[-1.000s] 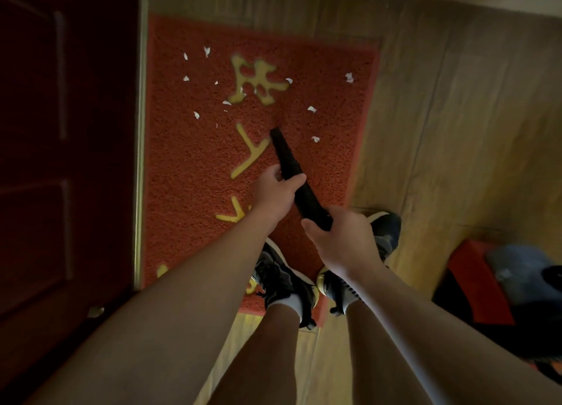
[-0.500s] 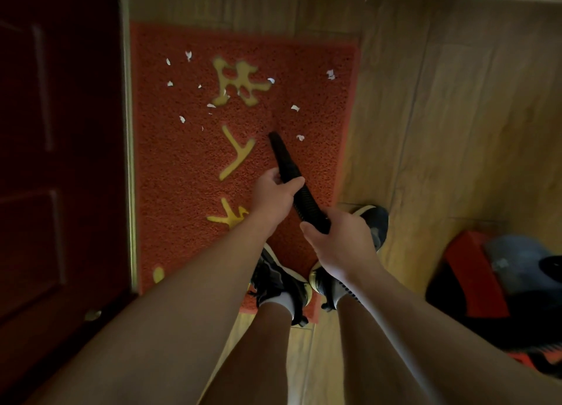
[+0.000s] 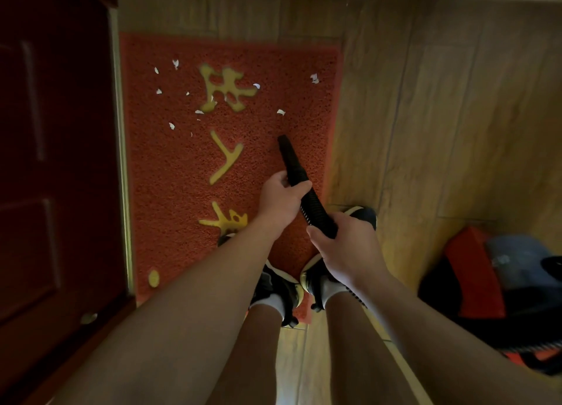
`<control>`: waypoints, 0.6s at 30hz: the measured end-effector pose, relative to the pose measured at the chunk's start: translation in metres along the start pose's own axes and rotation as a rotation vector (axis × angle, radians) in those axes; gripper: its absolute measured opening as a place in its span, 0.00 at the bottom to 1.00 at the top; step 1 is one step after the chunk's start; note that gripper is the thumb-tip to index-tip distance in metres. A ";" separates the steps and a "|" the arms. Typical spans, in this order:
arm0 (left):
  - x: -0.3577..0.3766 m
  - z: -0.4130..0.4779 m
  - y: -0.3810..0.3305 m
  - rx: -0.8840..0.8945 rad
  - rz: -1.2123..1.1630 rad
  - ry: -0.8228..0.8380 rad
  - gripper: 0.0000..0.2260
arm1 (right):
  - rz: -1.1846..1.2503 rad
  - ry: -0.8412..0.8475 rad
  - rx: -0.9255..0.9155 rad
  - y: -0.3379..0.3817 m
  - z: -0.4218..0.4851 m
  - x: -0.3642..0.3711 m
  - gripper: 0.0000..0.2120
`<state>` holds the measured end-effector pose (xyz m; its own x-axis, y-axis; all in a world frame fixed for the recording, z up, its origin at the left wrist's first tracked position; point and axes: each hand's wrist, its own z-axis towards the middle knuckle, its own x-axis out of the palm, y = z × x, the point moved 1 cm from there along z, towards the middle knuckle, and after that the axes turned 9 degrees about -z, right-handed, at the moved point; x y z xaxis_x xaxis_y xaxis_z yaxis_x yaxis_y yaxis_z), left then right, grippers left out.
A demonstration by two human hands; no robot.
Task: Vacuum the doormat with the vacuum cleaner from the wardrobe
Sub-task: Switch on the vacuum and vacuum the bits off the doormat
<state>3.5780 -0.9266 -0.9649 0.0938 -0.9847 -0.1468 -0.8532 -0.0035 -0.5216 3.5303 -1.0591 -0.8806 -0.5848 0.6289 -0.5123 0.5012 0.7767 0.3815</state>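
Note:
A red doormat (image 3: pixel 170 173) with yellow characters lies on the wooden floor, and several white paper scraps (image 3: pixel 281 112) dot its far half. Both my hands hold the black vacuum hose nozzle (image 3: pixel 290 158), which points down and away at the mat. My left hand (image 3: pixel 281 199) grips it nearer the tip. My right hand (image 3: pixel 340 246) grips the ribbed hose further back. The nozzle tip hovers just short of the nearest scrap. The red and grey vacuum cleaner body (image 3: pixel 492 286) sits on the floor at the right.
A dark red door (image 3: pixel 54 161) with a metal threshold strip (image 3: pixel 121 161) borders the mat's left side. My feet in black shoes (image 3: pixel 282 289) stand on the mat's near edge. Wooden floor (image 3: pixel 441 115) stretches to the right, up to a wall at the top.
The scrap that lay just beside the nozzle tip is gone. The view has shifted so the mat sits further left; the hands keep the same grip.

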 end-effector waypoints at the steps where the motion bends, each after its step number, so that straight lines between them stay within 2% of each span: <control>1: 0.003 0.001 0.000 -0.002 -0.004 0.000 0.15 | -0.005 -0.005 -0.001 -0.002 0.001 -0.002 0.13; 9: 0.016 0.006 -0.011 -0.001 0.025 -0.027 0.10 | -0.015 0.011 -0.015 -0.007 0.013 -0.015 0.13; 18: 0.022 0.017 -0.039 0.025 -0.011 -0.054 0.09 | -0.009 0.030 -0.038 0.004 0.035 -0.034 0.14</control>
<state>3.6218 -0.9448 -0.9621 0.1313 -0.9738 -0.1857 -0.8387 -0.0093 -0.5445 3.5740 -1.0788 -0.8885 -0.6083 0.6225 -0.4925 0.4717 0.7825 0.4064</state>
